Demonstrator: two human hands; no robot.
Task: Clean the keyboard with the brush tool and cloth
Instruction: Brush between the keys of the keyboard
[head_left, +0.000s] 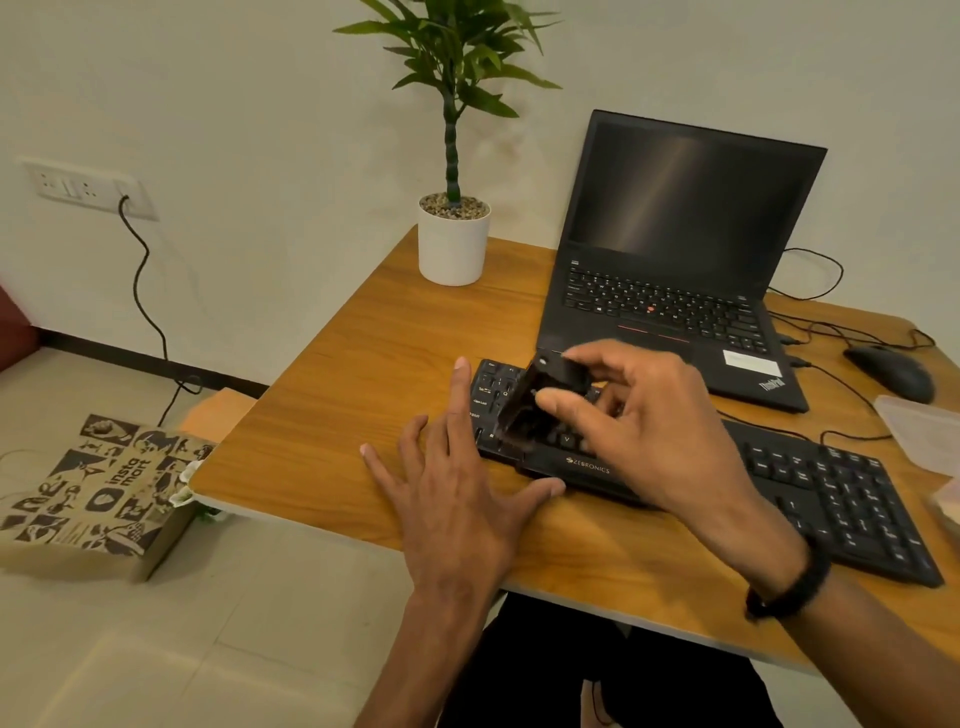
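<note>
A black Zebronics keyboard lies slantwise on the wooden desk, in front of the laptop. My right hand holds a black brush tool between thumb and fingers, its bristles down on the keys at the keyboard's left end. My left hand lies flat on the desk with fingers spread, the thumb resting against the keyboard's front left edge. My right hand hides the keyboard's middle. No cloth is clearly in view.
An open black laptop stands behind the keyboard, a black mouse with cables to its right. A white potted plant sits at the desk's back left corner. Translucent plastic containers lie at the right edge. A paper bag stands on the floor.
</note>
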